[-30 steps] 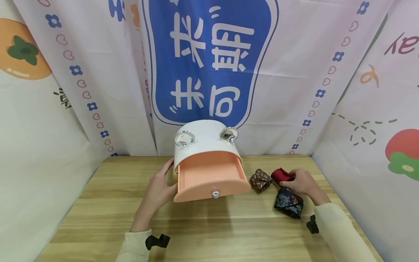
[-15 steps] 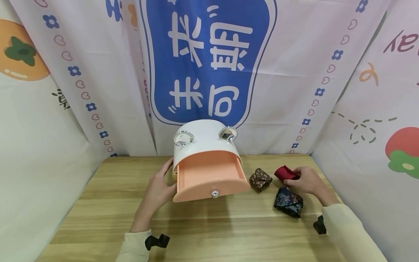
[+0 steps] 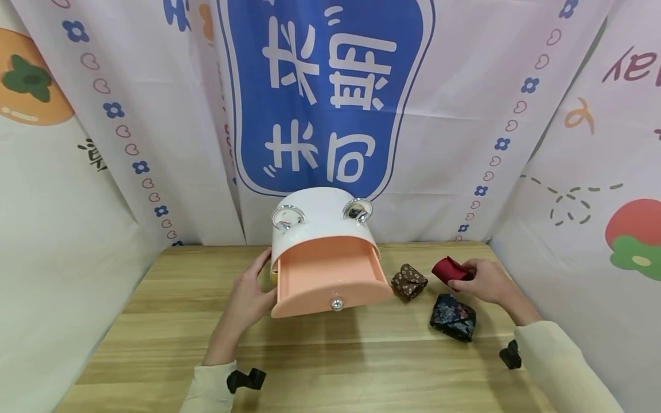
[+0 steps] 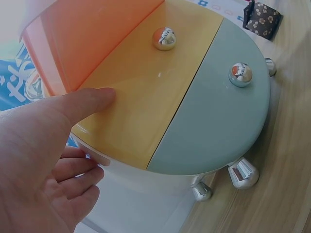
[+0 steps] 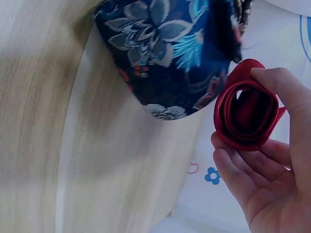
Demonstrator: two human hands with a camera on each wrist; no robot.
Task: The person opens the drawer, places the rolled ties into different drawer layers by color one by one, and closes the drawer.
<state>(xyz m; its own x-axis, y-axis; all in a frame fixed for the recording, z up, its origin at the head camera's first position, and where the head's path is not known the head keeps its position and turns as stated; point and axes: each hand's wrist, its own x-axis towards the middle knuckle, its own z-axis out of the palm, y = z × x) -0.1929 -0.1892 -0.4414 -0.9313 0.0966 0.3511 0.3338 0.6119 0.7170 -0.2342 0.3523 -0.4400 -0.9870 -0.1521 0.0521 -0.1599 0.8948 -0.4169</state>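
A small white drawer cabinet (image 3: 323, 206) with silver ring ears stands at the back of the table, its peach top drawer (image 3: 330, 301) pulled out. My left hand (image 3: 250, 302) holds the cabinet's left side. In the left wrist view its thumb (image 4: 99, 98) lies on the yellow drawer (image 4: 141, 92) while the fingers go round the white side; below is a green drawer (image 4: 206, 102). My right hand (image 3: 485, 281) grips a rolled red necktie (image 3: 448, 272), thumb on top and fingers beneath. The right wrist view shows the coiled layers of the red necktie (image 5: 245, 104) end-on.
A brown patterned rolled necktie (image 3: 409, 282) lies just right of the cabinet. Nearer the front is a dark blue floral rolled necktie (image 3: 453, 317). Printed cloth (image 3: 428, 155) hangs behind the wooden table (image 3: 310, 367) and along both sides.
My right hand has moved slightly right and up with the red necktie, drawing it away from the brown and blue ones. My left hand and the cabinet stay put.
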